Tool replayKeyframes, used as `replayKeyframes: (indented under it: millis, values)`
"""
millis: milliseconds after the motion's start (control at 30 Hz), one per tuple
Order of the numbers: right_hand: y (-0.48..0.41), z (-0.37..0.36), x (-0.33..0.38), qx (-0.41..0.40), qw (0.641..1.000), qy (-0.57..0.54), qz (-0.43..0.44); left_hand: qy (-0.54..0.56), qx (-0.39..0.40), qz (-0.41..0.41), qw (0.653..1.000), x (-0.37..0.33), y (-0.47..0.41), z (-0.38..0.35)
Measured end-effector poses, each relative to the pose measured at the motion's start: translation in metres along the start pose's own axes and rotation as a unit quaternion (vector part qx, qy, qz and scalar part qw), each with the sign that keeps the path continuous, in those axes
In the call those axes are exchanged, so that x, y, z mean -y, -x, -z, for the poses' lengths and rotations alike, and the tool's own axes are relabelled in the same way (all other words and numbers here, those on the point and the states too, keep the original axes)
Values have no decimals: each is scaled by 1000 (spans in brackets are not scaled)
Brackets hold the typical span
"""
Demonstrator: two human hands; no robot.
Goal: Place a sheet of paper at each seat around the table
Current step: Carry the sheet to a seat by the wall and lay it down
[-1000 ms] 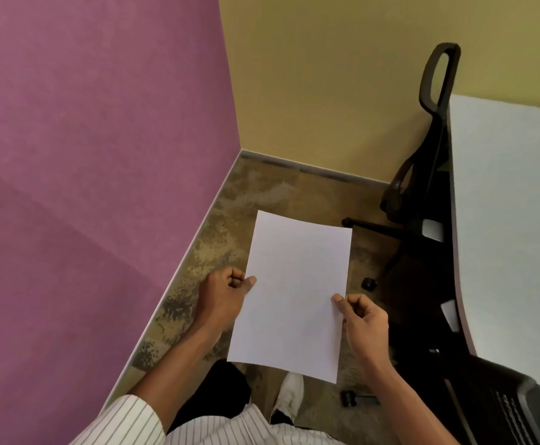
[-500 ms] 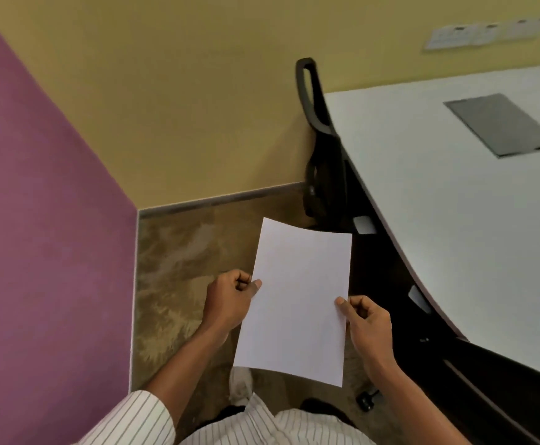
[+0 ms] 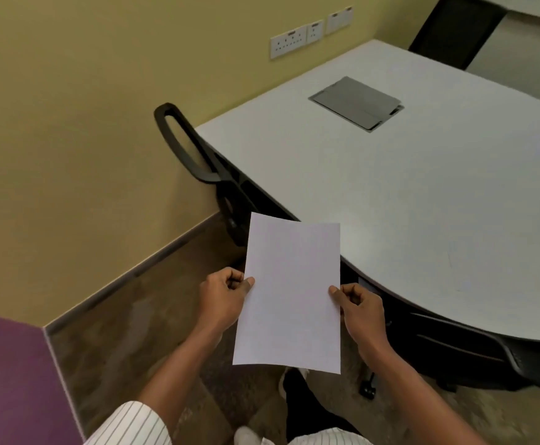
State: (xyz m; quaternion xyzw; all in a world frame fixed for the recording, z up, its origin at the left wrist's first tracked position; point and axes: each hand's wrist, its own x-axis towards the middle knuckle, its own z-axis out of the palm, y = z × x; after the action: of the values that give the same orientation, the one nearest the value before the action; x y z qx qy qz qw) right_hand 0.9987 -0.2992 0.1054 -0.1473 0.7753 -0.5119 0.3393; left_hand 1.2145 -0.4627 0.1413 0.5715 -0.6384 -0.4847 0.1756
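Observation:
I hold a blank white sheet of paper (image 3: 289, 293) in front of me, above the floor. My left hand (image 3: 223, 297) pinches its left edge and my right hand (image 3: 360, 305) pinches its right edge. The sheet's top right corner overlaps the near edge of the white table (image 3: 422, 194), which stretches to the right and back. A black chair (image 3: 198, 159) is pushed in at the table's left end. Another black chair (image 3: 487, 354) sits at the near right edge, and a third (image 3: 455, 27) stands at the far side.
A grey cable hatch (image 3: 355, 102) is set into the tabletop. White wall sockets (image 3: 297, 38) are on the yellow wall behind. A purple wall (image 3: 8, 383) closes the left corner. Patterned brown carpet (image 3: 127, 342) covers the floor around my feet.
The view has swung right from the room's corner towards the table, which now fills the right half. The paper stays held between both hands as before.

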Motion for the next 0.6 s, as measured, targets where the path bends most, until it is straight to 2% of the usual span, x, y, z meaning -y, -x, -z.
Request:
replayKeyframes:
  millis: [167,600]
  values:
    - [-71,-1,22,-31,999,-25,-14,-27,2,-36,999,-51,-73,-35]
    - [-213,3,53,-126,984,-103,-79,-79,43,-35,995,-153,-233,-110]
